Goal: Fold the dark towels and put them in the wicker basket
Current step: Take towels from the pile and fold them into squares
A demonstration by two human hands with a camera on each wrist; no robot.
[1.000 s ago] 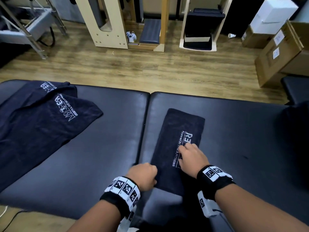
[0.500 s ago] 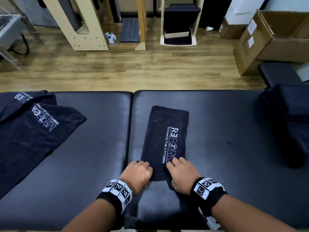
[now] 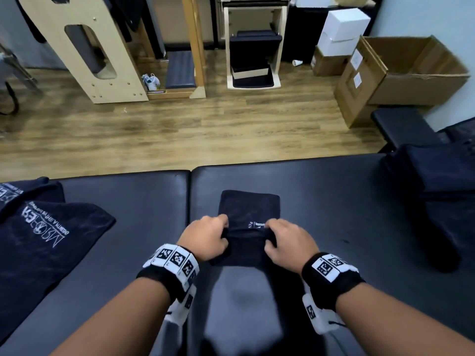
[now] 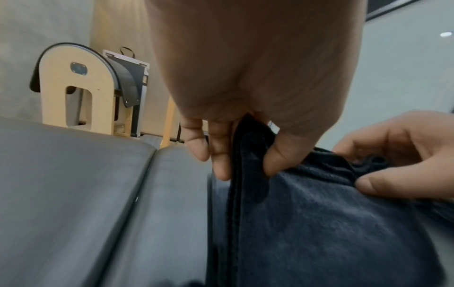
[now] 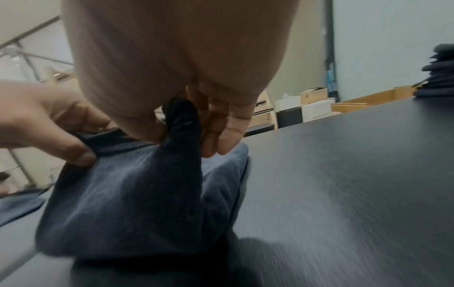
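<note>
I see the towel point(image 3: 248, 217) on the right pad point(image 3: 334, 201), its near edge doubled over. My left hand point(image 3: 205, 237) pinches its left corner between thumb and fingers point(image 4: 221, 155); my right hand point(image 3: 290, 240) pinches the right corner likewise.

Dark navy towel point(image 3: 248, 205) showing a scrap of white lettering, lying on the black padded desk point(image 3: 334, 201). Another navy towel point(image 3: 46, 242) at the left is carrying white printed lettering. Wristbands point(image 3: 171, 263) are flashing black-and-white square markers. Beyond, the floor point(image 3: 180, 129) is glowing warm brown wood grain, with tan cardboard boxes point(image 3: 401, 75) and a white box point(image 3: 343, 27).
</note>
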